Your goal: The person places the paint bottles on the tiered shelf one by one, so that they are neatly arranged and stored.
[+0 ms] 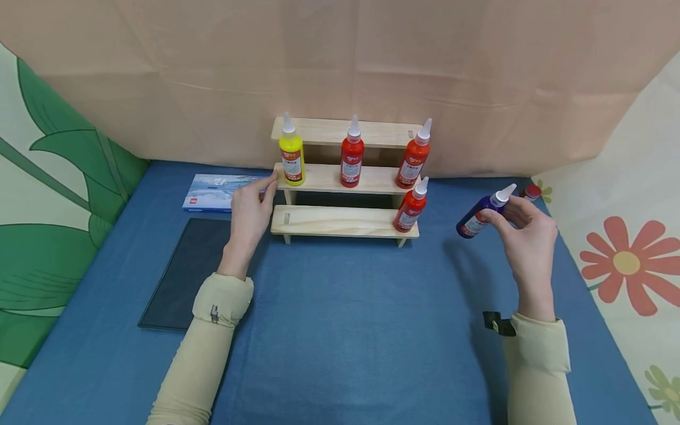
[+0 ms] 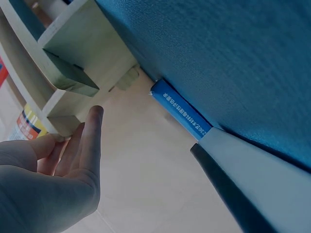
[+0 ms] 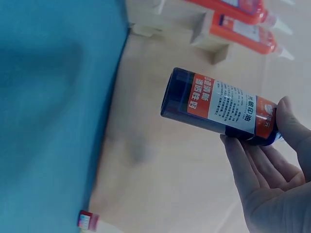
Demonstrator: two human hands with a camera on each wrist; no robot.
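Observation:
Tilted in the air right of the wooden stepped rack (image 1: 340, 221), a dark blue squeeze bottle (image 1: 477, 219) with a white pointed nozzle is held by my right hand (image 1: 531, 233). Its label shows in the right wrist view, with thumb and fingers gripping near the nozzle end. My left hand (image 1: 249, 203) pinches the left end of the rack's middle step; its fingertips show at the plank's corner in the left wrist view. On the middle step stand a yellow bottle (image 1: 292, 159), a red bottle (image 1: 352, 162) and another red bottle (image 1: 412, 162). One more red bottle (image 1: 409, 211) stands on the lowest step's right end.
Left of the rack lies a blue-and-white box (image 1: 209, 192), with a dark flat board (image 1: 183, 274) in front of it. Behind my right hand a red cap (image 1: 531, 191) shows near the table's right edge. A beige cloth (image 1: 212, 77) hangs behind the blue-covered table (image 1: 340, 330).

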